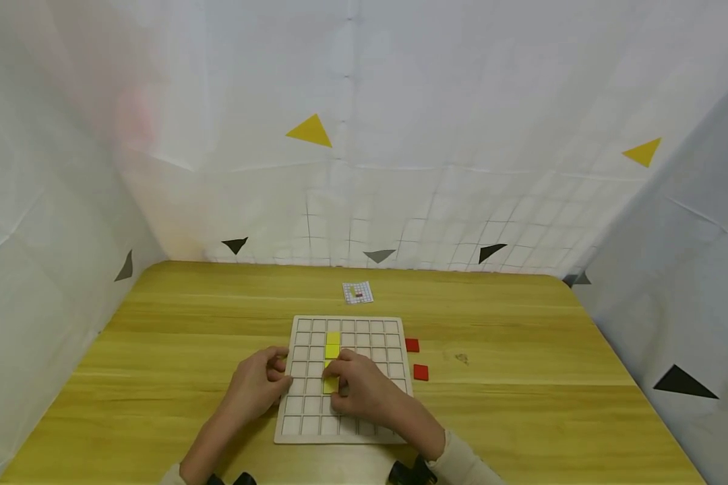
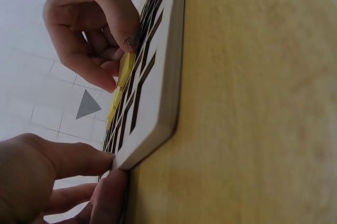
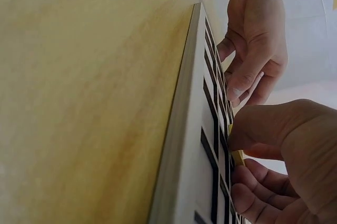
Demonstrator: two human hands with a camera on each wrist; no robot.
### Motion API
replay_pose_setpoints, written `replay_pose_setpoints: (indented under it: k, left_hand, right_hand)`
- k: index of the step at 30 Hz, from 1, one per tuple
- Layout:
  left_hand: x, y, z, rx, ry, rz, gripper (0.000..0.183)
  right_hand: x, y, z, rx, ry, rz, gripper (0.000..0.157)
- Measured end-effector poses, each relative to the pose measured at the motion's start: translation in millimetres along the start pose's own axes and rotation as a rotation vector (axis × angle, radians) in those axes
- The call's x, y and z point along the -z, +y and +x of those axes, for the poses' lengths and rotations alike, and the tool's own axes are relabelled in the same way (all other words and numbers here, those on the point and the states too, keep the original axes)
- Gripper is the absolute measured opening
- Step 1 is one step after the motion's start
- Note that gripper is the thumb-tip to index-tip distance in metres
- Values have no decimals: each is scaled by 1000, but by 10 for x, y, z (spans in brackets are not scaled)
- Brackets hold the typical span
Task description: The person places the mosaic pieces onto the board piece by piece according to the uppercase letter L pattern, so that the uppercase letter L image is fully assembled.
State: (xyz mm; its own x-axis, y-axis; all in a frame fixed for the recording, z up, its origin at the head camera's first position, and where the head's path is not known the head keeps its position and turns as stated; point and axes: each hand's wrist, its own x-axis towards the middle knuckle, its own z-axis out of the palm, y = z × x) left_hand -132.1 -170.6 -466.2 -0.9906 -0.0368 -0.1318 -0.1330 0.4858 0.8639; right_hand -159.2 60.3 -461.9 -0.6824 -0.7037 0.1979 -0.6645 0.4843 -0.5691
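A pale wooden grid board (image 1: 308,424) lies on the table. My left hand (image 1: 257,382) grips its left edge, with the thumb close to the rim; in the left wrist view the left hand (image 2: 58,176) pinches the board's corner. My right hand (image 1: 370,391) is over the middle of the board. Its thumb and fingers pinch a yellow square tile (image 1: 330,386) at the near end of a column of yellow tiles (image 1: 332,344). Those fingers partly cover the column. In the right wrist view only a sliver of the yellow tile (image 3: 238,158) shows by the thumb.
Two red square tiles (image 1: 421,372) lie on the table just right of the board. Beyond its far edge is a small printed pattern card (image 1: 358,293). White sheeting (image 1: 400,168) with triangle stickers stands around the wooden table (image 1: 522,404).
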Motion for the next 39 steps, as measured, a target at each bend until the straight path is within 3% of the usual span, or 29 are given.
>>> replay_pose_setpoints:
  k: [15, 31, 39]
  left_hand:
    - [-12, -15, -18, 3, -4, -3, 48]
    - [-3, -9, -6, -18, 2, 11, 48]
    - [0, 4, -8, -14, 1, 2, 48]
  right_hand:
    - [23, 11, -46, -10, -10, 31, 26]
    - [113, 44, -167, 37, 59, 59, 23]
    - [152, 126, -239, 44, 125, 12, 24]
